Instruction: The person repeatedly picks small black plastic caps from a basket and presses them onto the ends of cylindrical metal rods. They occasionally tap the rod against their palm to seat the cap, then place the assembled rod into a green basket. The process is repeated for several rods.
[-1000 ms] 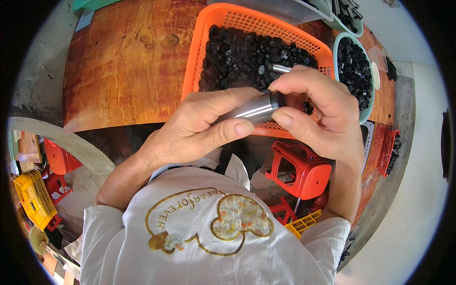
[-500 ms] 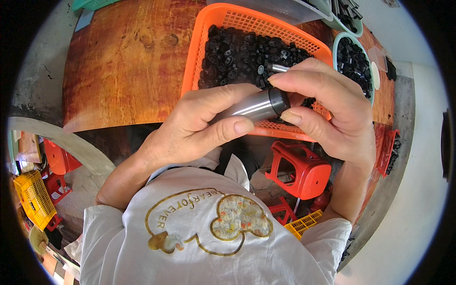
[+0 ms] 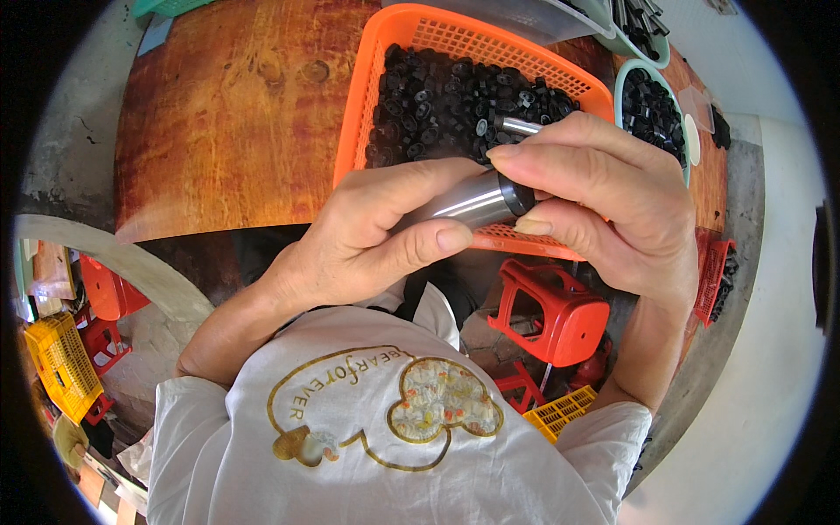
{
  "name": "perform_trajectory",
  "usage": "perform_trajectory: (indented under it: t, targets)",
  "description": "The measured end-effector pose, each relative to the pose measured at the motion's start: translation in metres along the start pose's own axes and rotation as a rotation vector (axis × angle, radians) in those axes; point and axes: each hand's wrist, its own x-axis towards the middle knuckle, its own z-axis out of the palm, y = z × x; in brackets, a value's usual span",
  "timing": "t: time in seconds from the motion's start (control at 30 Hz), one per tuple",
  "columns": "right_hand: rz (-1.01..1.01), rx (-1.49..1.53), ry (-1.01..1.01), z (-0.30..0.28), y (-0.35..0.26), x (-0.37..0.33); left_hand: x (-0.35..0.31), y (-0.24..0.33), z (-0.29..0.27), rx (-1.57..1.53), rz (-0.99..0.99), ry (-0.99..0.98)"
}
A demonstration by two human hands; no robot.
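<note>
My left hand (image 3: pixel 363 229) is wrapped round a shiny metal tube (image 3: pixel 472 201), its thumb lying along the near side. A black cap (image 3: pixel 514 194) sits at the tube's right end, facing my right hand. The fingers and thumb of my right hand (image 3: pixel 612 192) close round that capped end from both sides, the thumb below and a fingertip above. Both hands are over the near edge of an orange basket (image 3: pixel 354 114) full of small black caps (image 3: pixel 429 105). A second, thinner metal piece (image 3: pixel 518 126) shows beyond my right fingers; whether they touch it is hidden.
The basket stands on a brown wooden table (image 3: pixel 219 122). At its right is a pale green tub (image 3: pixel 619 92) of black parts, with another tub (image 3: pixel 654 52) of metal tubes behind. A clear bin (image 3: pixel 516 19) lies beyond. Red stools (image 3: pixel 560 319) stand below the table edge.
My right fingers have shifted slightly on the capped end, and less of the black cap shows beyond the tube. The left hand keeps its grip and has barely moved.
</note>
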Motion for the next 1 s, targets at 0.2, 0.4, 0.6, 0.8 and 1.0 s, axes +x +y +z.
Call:
perform_trajectory:
  t: [0.2, 0.4, 0.6, 0.8, 1.0]
  targets:
    - [0.03, -0.033, 0.092, 0.009, -0.007, -0.001, -0.002, -0.004, 0.001, -0.007, 0.027, 0.066]
    - [-0.056, -0.194, 0.159, 0.019, -0.006, -0.002, 0.0, -0.004, 0.001, 0.007, 0.064, 0.1]
    - [-0.075, -0.199, 0.199, 0.027, -0.004, -0.009, 0.0, 0.001, 0.003, -0.015, 0.073, 0.114]
    - [-0.106, -0.226, 0.256, 0.033, -0.001, -0.008, 0.0, 0.003, 0.004, -0.084, -0.048, 0.119]
    - [0.074, -0.095, 0.289, 0.024, -0.014, -0.005, 0.005, -0.003, 0.002, 0.076, 0.104, 0.103]
